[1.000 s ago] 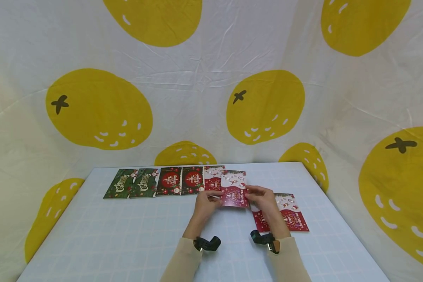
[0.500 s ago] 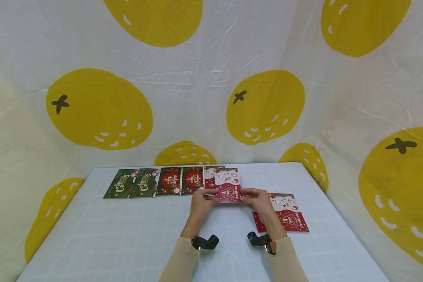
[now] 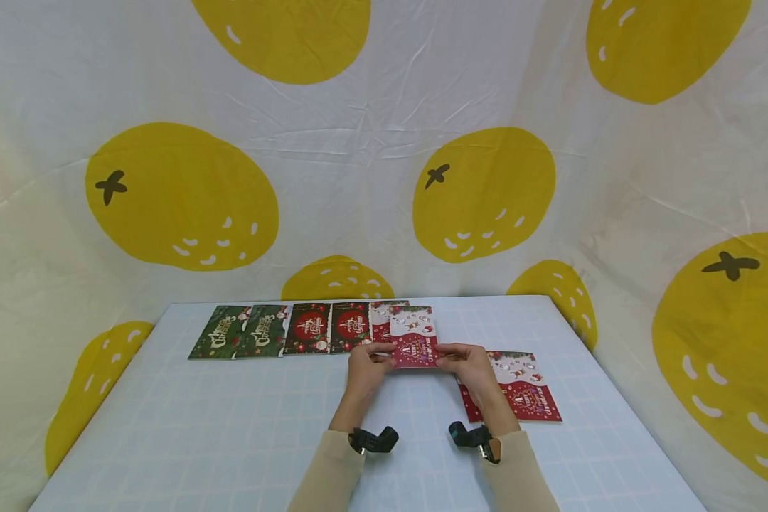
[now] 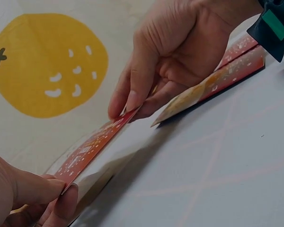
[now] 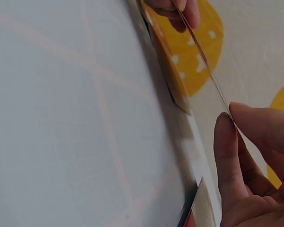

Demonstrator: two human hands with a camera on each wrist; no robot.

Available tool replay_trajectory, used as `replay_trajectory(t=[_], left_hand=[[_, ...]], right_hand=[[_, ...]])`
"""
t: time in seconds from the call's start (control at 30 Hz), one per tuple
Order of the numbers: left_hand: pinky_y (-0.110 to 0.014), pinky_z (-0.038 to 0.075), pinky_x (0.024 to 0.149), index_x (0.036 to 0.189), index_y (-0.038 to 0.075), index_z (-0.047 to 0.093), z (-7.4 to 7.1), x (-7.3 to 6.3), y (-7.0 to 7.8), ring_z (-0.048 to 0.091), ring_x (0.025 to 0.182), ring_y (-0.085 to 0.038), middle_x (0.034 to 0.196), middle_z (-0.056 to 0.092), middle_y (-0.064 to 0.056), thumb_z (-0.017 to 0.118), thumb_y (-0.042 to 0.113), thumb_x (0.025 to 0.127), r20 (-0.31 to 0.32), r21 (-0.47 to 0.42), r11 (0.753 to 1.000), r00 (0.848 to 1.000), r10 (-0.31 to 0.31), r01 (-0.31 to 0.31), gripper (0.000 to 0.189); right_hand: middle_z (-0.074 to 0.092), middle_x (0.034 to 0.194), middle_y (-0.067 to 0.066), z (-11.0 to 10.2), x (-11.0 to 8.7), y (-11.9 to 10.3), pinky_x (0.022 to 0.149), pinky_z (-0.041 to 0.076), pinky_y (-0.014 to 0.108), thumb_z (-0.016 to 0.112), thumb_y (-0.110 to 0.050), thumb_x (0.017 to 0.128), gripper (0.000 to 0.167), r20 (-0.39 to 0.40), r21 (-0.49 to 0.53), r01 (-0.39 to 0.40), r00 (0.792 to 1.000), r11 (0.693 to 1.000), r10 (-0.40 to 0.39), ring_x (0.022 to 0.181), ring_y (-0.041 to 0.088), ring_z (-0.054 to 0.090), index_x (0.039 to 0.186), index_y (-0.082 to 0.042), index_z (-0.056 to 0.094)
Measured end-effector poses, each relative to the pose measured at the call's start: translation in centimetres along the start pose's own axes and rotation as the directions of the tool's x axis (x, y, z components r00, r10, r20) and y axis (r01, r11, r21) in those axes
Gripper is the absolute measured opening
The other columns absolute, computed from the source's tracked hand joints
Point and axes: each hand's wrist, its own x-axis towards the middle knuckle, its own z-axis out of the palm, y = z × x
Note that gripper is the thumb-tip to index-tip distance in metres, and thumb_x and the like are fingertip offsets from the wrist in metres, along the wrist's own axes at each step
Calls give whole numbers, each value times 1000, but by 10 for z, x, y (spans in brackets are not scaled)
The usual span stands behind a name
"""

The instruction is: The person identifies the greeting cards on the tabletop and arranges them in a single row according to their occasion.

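Note:
A red and white Christmas card [image 3: 413, 338] is held upright-tilted between both hands, just off the table. At its left edge my left hand [image 3: 363, 371] pinches it with thumb and fingers. My right hand [image 3: 475, 371] pinches the opposite edge. From the left wrist view, the card [image 4: 92, 149] appears at a slant, with a gap and shadow beneath it. The right wrist view catches the card [image 5: 206, 64] almost edge-on. Behind its left part lies a matching red and white card [image 3: 381, 321], partly hidden.
Leftward along the table's far side, two dark red cards [image 3: 350, 327] and two green cards [image 3: 262, 332] continue the row. More red and white cards [image 3: 532, 391] lie right of the right hand, partly covered by it. A fruit-print cloth [image 3: 358, 178] hangs behind the table [image 3: 230, 441].
Both hands have shifted the held card slightly left, over more of the card behind it. In the last half second hands and card have hardly moved.

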Motion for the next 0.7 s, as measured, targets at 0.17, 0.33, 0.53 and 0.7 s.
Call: replay_trajectory(t=[0.17,0.33,0.53,0.7], left_hand=[[-26,54,65,105,3,82,3,-1,-4,66,79,-15,105,73,-9,77,-13,83,2,33,999,1000,3,-3,28],[-26,52,65,104,4,82,7,-1,-6,66,77,-14,99,73,-7,78,-11,83,-6,48,999,1000,-2,3,26],[-28,54,65,104,6,82,12,0,-2,66,78,-16,98,72,-7,79,-10,83,-29,55,998,1000,1,0,26],[-28,57,66,104,4,82,21,2,-3,68,78,-15,104,74,-8,79,-11,82,-31,69,997,999,35,-33,26]], right_hand=[[71,120,15,-2,0,4,81,56,26,77,5,90,31,-15,-13,1,1000,1000,-1,99,21,66,119,-4,79],[71,120,14,-4,-1,4,82,55,27,76,4,90,31,-21,-24,-10,1000,1000,10,101,23,66,119,-5,79],[72,122,13,-7,0,-2,94,54,34,78,1,90,31,-36,-47,-19,999,999,18,115,29,65,120,-8,79],[71,124,16,-12,2,-5,94,54,35,78,2,90,30,-50,-49,-14,999,999,12,116,31,65,119,-6,79]])
